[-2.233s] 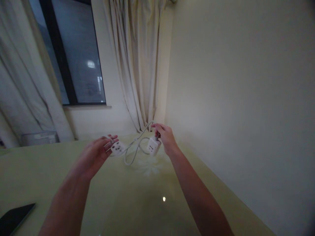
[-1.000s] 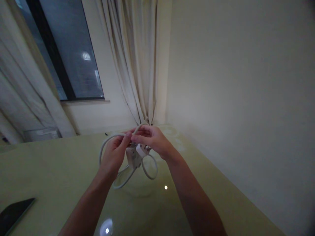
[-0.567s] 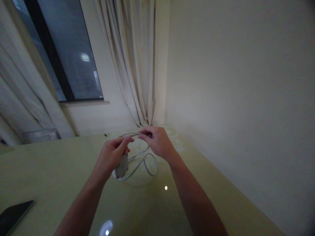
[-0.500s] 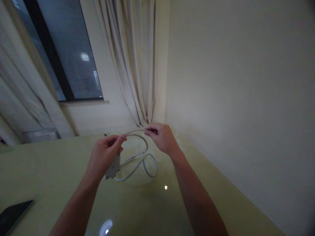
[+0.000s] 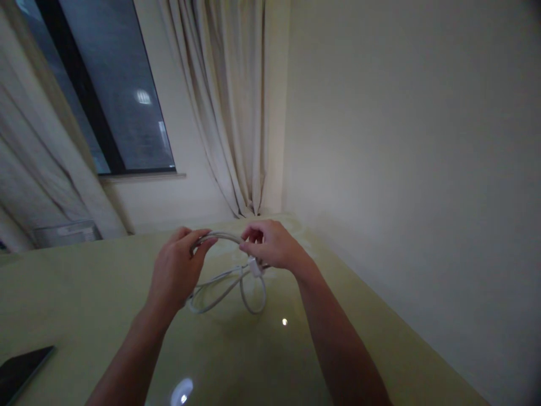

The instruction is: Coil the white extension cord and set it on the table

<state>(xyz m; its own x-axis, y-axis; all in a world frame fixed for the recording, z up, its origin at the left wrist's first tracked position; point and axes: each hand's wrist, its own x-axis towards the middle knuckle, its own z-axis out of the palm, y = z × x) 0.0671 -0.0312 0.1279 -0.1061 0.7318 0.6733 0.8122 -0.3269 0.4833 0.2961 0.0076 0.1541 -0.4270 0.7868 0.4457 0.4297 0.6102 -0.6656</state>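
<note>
A white cable arches between my two hands, with more loops of it hanging below over the glossy greenish tabletop. My left hand pinches the cable's left end of the arch between thumb and fingers. At the right end of the arch, my right hand is closed on the cable with thumb and fingertips. A small white block that looks like a plug hangs just under the right fingers. Whatever else sits behind my left hand is hidden.
A dark flat device lies at the table's lower left. A plain wall borders the table on the right. Beige curtains and a dark window stand behind the far edge.
My right hand has come slightly down and nearer, bringing the plug-like block into sight. The cable arch is now gathered closer between the hands. The white block below my left hand is now hidden.
</note>
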